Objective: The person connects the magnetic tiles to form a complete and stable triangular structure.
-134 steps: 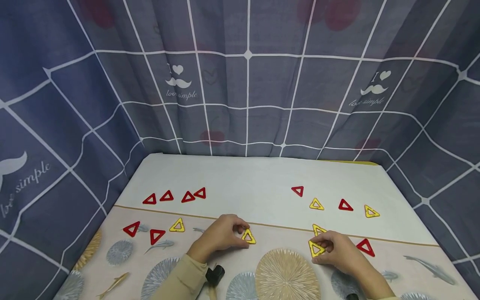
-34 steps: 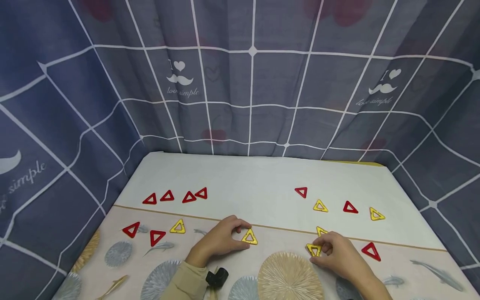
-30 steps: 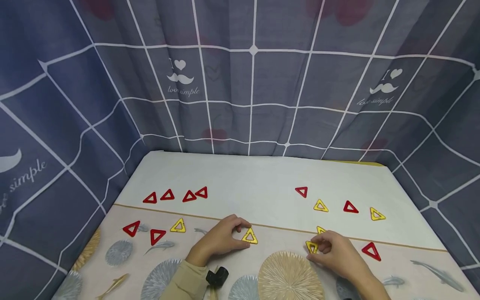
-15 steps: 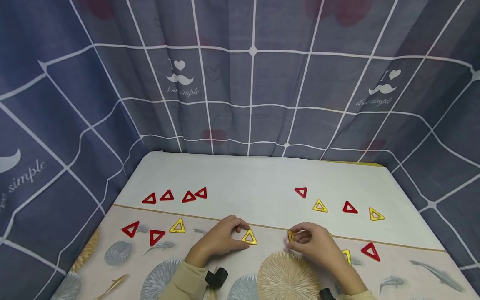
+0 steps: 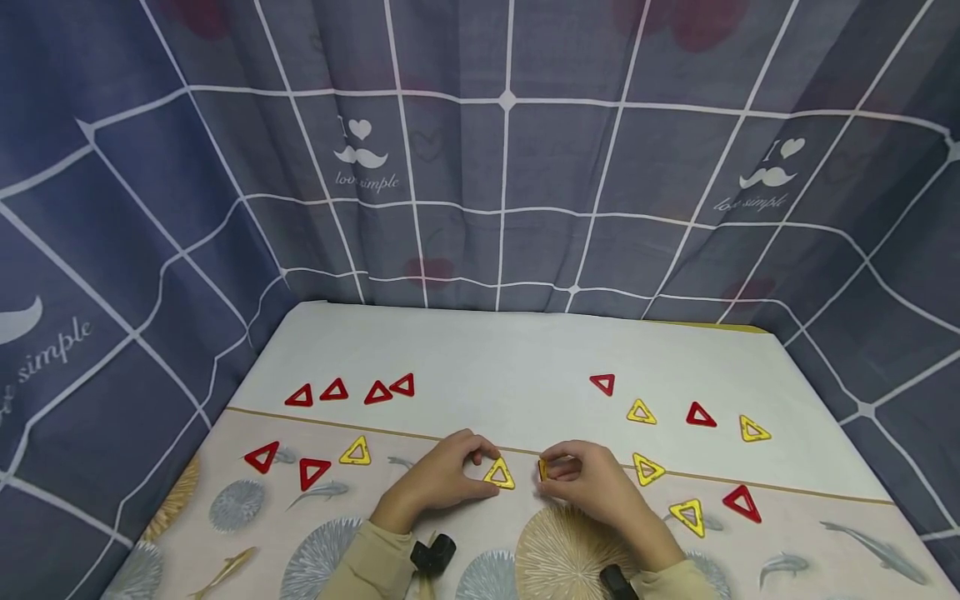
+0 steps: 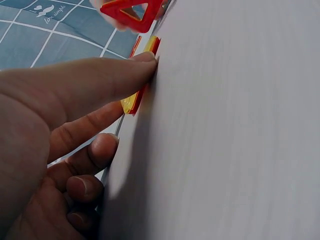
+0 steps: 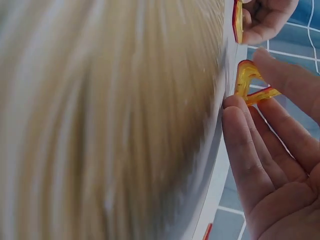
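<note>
A yellow triangular ring (image 5: 498,475) lies flat near the middle of the table, pinched by my left hand (image 5: 442,473) between thumb and forefinger. Its edge in the left wrist view shows a yellow layer (image 6: 130,104) over a red one. My right hand (image 5: 592,483) is just to the right, a small gap away, with a second triangular ring (image 7: 243,80) between thumb and fingers. That ring is tilted on edge, its yellow side showing in the right wrist view and its red face (image 6: 132,17) turned towards the left hand. In the head view my fingers hide most of it.
Loose yellow triangles (image 5: 648,469) and red triangles (image 5: 742,504) lie to the right. Several more red ones (image 5: 333,389) and a yellow triangle (image 5: 356,451) lie to the left. A white board (image 5: 495,358) spans the table's back, before a grey-blue curtain (image 5: 450,167).
My right hand has moved left to beside the left hand, carrying a yellow triangle and tipping it on edge. Two yellow triangles on the right are uncovered. My left hand has stayed put.
</note>
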The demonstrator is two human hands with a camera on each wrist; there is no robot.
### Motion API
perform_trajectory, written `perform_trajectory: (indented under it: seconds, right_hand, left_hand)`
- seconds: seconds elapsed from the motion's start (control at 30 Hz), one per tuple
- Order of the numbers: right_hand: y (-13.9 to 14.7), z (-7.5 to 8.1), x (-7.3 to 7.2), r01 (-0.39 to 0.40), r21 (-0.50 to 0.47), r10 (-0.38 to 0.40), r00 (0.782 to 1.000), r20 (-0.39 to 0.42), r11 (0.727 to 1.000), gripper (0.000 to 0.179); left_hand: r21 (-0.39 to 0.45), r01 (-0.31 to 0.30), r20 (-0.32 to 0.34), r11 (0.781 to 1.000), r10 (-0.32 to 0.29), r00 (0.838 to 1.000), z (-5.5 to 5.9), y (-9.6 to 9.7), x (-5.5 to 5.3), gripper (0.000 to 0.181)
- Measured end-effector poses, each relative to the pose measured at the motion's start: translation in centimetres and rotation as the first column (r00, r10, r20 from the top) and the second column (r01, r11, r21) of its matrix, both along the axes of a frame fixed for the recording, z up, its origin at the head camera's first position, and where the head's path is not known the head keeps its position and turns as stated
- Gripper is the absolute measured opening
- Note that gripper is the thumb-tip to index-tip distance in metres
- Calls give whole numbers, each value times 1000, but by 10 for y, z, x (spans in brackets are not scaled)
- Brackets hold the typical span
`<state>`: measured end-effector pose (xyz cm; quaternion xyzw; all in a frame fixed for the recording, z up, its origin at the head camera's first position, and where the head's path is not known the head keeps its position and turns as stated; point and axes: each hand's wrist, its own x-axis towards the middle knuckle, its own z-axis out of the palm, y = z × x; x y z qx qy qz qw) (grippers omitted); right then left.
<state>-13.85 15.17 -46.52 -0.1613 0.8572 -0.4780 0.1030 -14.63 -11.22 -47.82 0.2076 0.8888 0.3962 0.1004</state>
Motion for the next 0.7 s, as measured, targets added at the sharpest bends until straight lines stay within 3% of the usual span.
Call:
perform_trajectory:
  seconds: [0.47, 0.7]
  right_hand:
    - [-30, 3, -10, -122, 50, 123, 992, -25, 991, 32]
    - [-38, 3, -13, -139, 65, 141, 990, -22, 988, 31]
  left_hand:
    - [-6, 12, -12, 1000, -12, 1000, -3, -1, -1, 35]
    - [7, 24, -8, 1000, -24, 1000, -2, -2, -2, 34]
